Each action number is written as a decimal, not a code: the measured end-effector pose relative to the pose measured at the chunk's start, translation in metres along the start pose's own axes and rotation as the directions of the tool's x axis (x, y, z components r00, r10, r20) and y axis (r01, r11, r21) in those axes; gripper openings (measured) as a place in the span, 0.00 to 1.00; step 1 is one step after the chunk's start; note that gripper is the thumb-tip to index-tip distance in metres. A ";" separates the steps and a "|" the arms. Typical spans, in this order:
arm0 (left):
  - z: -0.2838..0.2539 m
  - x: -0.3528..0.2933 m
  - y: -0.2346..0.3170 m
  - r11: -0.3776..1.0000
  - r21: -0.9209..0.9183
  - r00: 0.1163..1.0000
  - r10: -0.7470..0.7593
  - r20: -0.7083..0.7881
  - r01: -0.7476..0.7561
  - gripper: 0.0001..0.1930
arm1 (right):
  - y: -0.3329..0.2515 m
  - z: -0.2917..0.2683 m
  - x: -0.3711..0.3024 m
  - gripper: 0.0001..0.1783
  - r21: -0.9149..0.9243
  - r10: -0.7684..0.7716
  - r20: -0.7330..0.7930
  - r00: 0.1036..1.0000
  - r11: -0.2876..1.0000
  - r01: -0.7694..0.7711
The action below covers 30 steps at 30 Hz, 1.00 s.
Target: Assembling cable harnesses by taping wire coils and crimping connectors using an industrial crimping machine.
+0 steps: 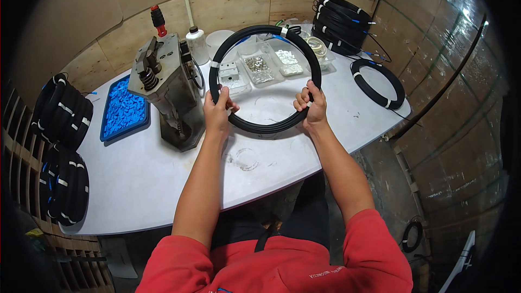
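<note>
A coil of black cable point(264, 127), bound with white tape bands, is held up over the table in front of me. My left hand point(218, 109) grips the coil's lower left side, thumb in front and fingers wrapped round it. On the opposite side my right hand point(312, 105) is closed round the coil in the same way. Short blue pieces show along the coil's upper edge. Through the ring, clear plastic trays point(264, 77) with small metal parts and white pieces are seen on the table.
A metal press point(176, 87) stands left of the coil, beside a blue tray point(142, 125) of small blue parts. Stacked black coils point(61, 111) line the left edge. More coils point(342, 27) are piled at the back right, near a single flat coil point(399, 88). A bottle point(197, 46) stands behind.
</note>
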<state>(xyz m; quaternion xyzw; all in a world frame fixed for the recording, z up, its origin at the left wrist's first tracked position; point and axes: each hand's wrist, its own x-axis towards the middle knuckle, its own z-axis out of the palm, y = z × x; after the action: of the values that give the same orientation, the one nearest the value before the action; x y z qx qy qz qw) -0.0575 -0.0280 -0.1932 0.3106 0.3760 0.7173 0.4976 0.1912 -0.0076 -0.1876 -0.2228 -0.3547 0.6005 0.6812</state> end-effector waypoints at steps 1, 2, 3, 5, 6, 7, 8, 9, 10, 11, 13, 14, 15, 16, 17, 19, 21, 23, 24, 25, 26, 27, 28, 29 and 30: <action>0.001 0.000 0.000 1.000 -0.002 1.000 0.001 -0.002 -0.001 0.11 | -0.001 0.002 0.000 0.19 -0.001 0.005 -0.016 1.000 1.000 -0.005; 0.001 0.000 0.001 1.000 -0.004 1.000 -0.006 -0.009 0.006 0.11 | -0.004 0.003 -0.001 0.19 -0.014 0.018 -0.014 1.000 1.000 -0.018; 0.001 0.000 0.001 1.000 -0.005 1.000 -0.013 -0.016 0.013 0.11 | -0.004 0.003 -0.001 0.19 -0.016 0.020 -0.012 1.000 1.000 -0.020; 0.001 0.002 0.000 1.000 -0.010 0.999 -0.025 -0.020 0.025 0.11 | -0.003 0.002 0.000 0.17 -0.035 0.028 0.006 1.000 0.999 -0.028; 0.001 0.003 0.000 1.000 -0.009 1.000 -0.005 -0.004 0.005 0.11 | -0.004 0.002 0.000 0.17 -0.037 0.028 0.005 1.000 0.999 -0.028; 0.000 0.004 0.000 1.000 -0.006 1.000 0.015 0.011 -0.015 0.11 | -0.003 0.006 -0.001 0.17 -0.032 0.005 -0.001 1.000 0.999 -0.005; -0.002 0.004 0.001 1.000 -0.004 1.000 0.013 0.011 -0.013 0.11 | -0.002 0.008 -0.002 0.18 -0.026 -0.018 -0.007 1.000 0.999 0.018; -0.003 0.005 0.001 1.000 -0.006 1.000 0.016 0.021 -0.016 0.11 | -0.001 0.008 -0.002 0.18 -0.025 -0.017 -0.009 1.000 1.000 0.017; -0.002 0.005 0.002 1.000 -0.011 0.999 0.019 0.033 -0.019 0.11 | -0.001 0.005 0.000 0.20 -0.020 -0.019 0.010 1.000 1.000 0.019; 0.000 0.004 0.003 1.000 -0.011 0.999 0.018 0.033 -0.018 0.11 | -0.002 0.003 0.001 0.23 -0.014 -0.021 0.029 0.999 1.000 0.022; 0.001 0.002 0.005 1.000 -0.016 0.998 -0.016 0.053 0.017 0.11 | -0.003 0.000 0.001 0.23 0.004 -0.017 0.029 0.999 1.000 0.017; 0.000 0.003 0.005 1.000 -0.016 0.999 -0.014 0.051 0.015 0.11 | -0.003 -0.001 0.001 0.24 0.023 -0.012 0.029 1.000 1.000 0.011; 0.000 0.003 0.005 1.000 -0.011 0.998 -0.020 0.055 0.020 0.11 | -0.003 -0.001 0.002 0.24 0.024 -0.011 0.031 0.999 1.000 0.010; -0.001 0.003 0.006 1.000 -0.006 0.998 -0.026 0.060 0.026 0.11 | -0.003 -0.001 0.002 0.25 0.024 -0.009 0.039 0.999 1.000 0.008; -0.001 0.003 0.006 1.000 -0.004 0.998 -0.025 0.059 0.025 0.11 | -0.003 0.000 0.002 0.25 0.024 -0.007 0.048 0.999 1.000 0.006; -0.002 0.003 0.008 1.000 -0.029 0.997 0.001 0.083 0.002 0.11 | -0.003 0.000 0.003 0.26 0.028 -0.012 0.041 0.999 1.000 0.011; 0.000 0.001 0.009 0.998 -0.070 0.994 0.007 0.107 0.001 0.11 | -0.003 -0.001 0.003 0.26 0.031 -0.019 0.032 0.999 0.999 0.018; 0.002 0.000 0.010 0.994 -0.112 0.992 0.012 0.129 0.002 0.11 | -0.004 -0.002 0.004 0.27 0.041 -0.040 0.030 0.999 0.998 0.039; 0.002 -0.001 0.011 0.992 -0.125 0.989 0.025 0.143 -0.007 0.11 | -0.005 -0.002 0.004 0.27 0.041 -0.041 0.028 0.999 0.998 0.040; 0.002 -0.001 0.012 0.990 -0.139 0.987 0.039 0.155 -0.018 0.11 | -0.005 -0.002 0.004 0.27 0.043 -0.043 0.023 0.999 0.998 0.042; 0.001 -0.002 0.012 0.990 -0.138 0.987 0.040 0.156 -0.018 0.11 | -0.004 -0.002 0.005 0.27 0.046 -0.045 0.018 0.999 0.998 0.044; 0.001 -0.002 0.012 0.991 -0.133 0.986 0.049 0.160 -0.028 0.12 | -0.004 -0.003 0.005 0.27 0.046 -0.045 0.018 0.999 0.998 0.044; 0.000 -0.001 0.011 0.991 -0.129 0.985 0.060 0.163 -0.039 0.13 | -0.004 -0.004 0.005 0.27 0.048 -0.056 0.034 0.998 0.997 0.054; 0.000 0.000 0.010 0.991 -0.129 0.985 0.061 0.163 -0.040 0.13 | -0.004 -0.005 0.005 0.27 0.051 -0.066 0.051 0.997 0.997 0.063; -0.001 0.001 0.009 0.991 -0.123 0.985 0.073 0.158 -0.054 0.13 | -0.004 -0.006 0.005 0.27 0.051 -0.066 0.052 0.996 0.997 0.064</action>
<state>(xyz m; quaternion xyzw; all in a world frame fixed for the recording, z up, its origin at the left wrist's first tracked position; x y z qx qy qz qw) -0.0629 -0.0293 -0.1863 0.3498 0.2809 0.7262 0.5209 0.1981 -0.0026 -0.1874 -0.1781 -0.3649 0.5923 0.6959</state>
